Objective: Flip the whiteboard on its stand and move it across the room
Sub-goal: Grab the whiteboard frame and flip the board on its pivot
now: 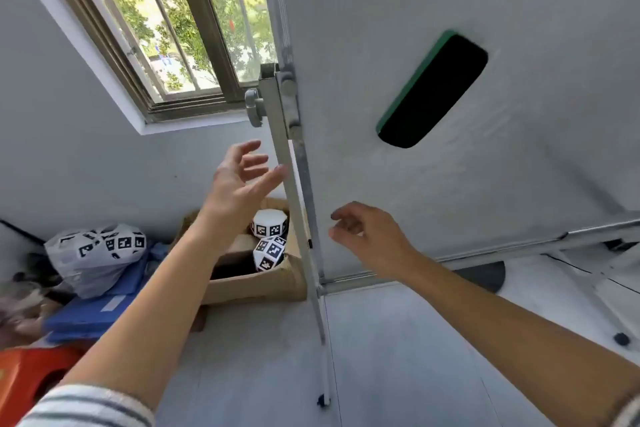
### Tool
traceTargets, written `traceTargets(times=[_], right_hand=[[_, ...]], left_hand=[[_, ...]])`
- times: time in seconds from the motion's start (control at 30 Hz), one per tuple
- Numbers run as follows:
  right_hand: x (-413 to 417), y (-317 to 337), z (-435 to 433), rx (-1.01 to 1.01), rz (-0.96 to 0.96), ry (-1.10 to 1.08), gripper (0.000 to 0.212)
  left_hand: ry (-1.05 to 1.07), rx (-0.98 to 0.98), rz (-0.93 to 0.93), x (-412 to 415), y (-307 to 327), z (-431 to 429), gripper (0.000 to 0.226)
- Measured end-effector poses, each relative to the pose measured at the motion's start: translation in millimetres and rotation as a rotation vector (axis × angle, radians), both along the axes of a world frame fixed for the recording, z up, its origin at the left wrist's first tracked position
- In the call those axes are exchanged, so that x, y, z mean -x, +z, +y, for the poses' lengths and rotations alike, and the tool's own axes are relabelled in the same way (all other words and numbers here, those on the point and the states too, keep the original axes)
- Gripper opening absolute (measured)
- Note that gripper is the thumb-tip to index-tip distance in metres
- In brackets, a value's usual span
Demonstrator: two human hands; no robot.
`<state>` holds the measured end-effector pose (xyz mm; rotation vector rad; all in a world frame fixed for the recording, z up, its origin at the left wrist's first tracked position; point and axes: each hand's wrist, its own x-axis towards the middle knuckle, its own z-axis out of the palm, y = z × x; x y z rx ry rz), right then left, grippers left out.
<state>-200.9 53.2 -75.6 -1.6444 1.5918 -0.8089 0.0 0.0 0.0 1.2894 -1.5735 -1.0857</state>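
The whiteboard fills the right half of the view, its grey-white face toward me. A green-and-black eraser clings to it. The stand's metal upright runs down the board's left edge, with a grey pivot knob near its top and a black foot on the floor. My left hand is open, fingers spread, just left of the upright and not touching it. My right hand hovers in front of the board's lower left corner, fingers loosely curled, holding nothing.
A cardboard box with black-and-white marker cubes stands against the wall behind the upright. A plastic bag, blue folders and a red stool lie to the left. A window is above. Grey floor stretches below.
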Motion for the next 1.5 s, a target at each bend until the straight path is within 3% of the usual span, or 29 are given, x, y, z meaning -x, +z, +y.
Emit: traceTargets(times=[0.07,0.23,0.37,0.7,0.97,1.2,1.33,1.5], right_hand=[[-15,5,-18,-0.001,0.076,0.001,0.037],[-54,10,-54,0.014,0.248,-0.029,0.048],[-73,4,-60,0.070,0.311,-0.134,0.046],[-69,2,-42,0.156,0.304,-0.109,0.032],[-39,-14,-2,0.297,0.316,0.146,0.033],[-15,-24,60,0.403,0.190,0.304,0.026],[-6,-25,97,0.446,0.186,0.396,0.022],[3,-24,147,0.414,0.180,0.477,0.022]], left_hand=[[-0.030,0.018,0.008,4,7,-13,0.078],[-0.098,-0.010,0.092,12,2,-44,0.041],[-0.091,0.048,0.021,13,-10,-50,0.033],[0.044,0.121,-0.080,11,-18,-9,0.038],[0.185,0.162,-0.045,37,-32,67,0.033],[0.365,0.214,0.038,71,-39,144,0.040],[0.443,0.223,-0.003,79,-37,189,0.018],[0.520,0.247,-0.079,90,-37,245,0.011]])
